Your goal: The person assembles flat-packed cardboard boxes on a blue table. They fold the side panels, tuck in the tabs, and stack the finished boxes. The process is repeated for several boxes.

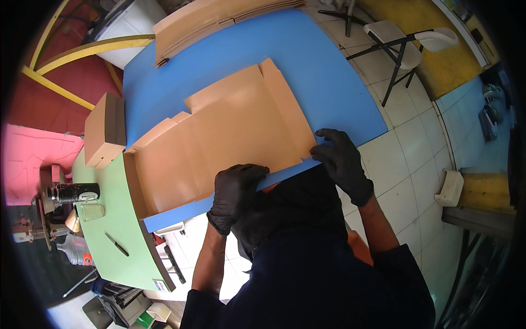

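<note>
Flat cardboard blank (219,142) lying mid-frame on blue table (323,71), flaps spread, one side panel bent up at the left edge. Left hand (233,194) in black glove, fingers curled over the near edge of the blank at lower centre, pressing or gripping it; exact grip hard to tell. Right hand (342,162) gloved too, fingers spread and resting on the blank's near right corner at the table edge, not closed on anything. Stack of flat cardboard (219,22) at top centre. Folded box (104,131) at left, on green table (118,241). Bottle (74,193) and knife (116,244) lower left. Folding chair (402,46) upper right.
</note>
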Demonstrator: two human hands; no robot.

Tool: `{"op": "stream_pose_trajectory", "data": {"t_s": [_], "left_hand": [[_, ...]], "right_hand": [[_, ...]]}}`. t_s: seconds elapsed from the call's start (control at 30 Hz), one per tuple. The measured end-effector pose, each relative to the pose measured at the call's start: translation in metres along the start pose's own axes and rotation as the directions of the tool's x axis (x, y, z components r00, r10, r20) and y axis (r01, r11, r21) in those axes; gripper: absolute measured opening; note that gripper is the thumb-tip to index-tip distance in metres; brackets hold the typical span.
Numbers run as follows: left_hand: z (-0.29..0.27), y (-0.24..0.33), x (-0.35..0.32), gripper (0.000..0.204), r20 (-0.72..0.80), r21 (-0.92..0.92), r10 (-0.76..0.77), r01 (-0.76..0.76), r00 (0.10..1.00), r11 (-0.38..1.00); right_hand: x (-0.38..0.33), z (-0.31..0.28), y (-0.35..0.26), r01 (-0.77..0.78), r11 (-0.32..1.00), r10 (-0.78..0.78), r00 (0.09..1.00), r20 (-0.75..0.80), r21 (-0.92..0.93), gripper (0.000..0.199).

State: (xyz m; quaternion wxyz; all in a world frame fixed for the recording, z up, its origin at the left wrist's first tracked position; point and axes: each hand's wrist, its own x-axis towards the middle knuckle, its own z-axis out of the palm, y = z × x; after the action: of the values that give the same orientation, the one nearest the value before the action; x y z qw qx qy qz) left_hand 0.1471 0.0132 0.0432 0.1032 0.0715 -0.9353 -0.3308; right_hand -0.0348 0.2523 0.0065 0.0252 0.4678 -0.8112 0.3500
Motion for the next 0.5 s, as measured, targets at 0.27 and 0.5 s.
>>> {"op": "stream_pose_trajectory", "data": {"t_s": [0.27,0.5], "left_hand": [[0.020,0.023,0.032,0.027,-0.008,-0.136,-0.013,0.012,1.000,0.991],[0.047,0.038,0.083,0.028,0.158,0.016,0.132,-0.136,0.979,0.991]], "right_hand": [[0.013,0.016,-0.019,-0.020,0.931,0.097,0.976,-0.195,0.364,0.037],[-0.002,0.014,-0.028,-0.234,0.880,0.377,0.874,-0.307,0.413,0.052]]}}
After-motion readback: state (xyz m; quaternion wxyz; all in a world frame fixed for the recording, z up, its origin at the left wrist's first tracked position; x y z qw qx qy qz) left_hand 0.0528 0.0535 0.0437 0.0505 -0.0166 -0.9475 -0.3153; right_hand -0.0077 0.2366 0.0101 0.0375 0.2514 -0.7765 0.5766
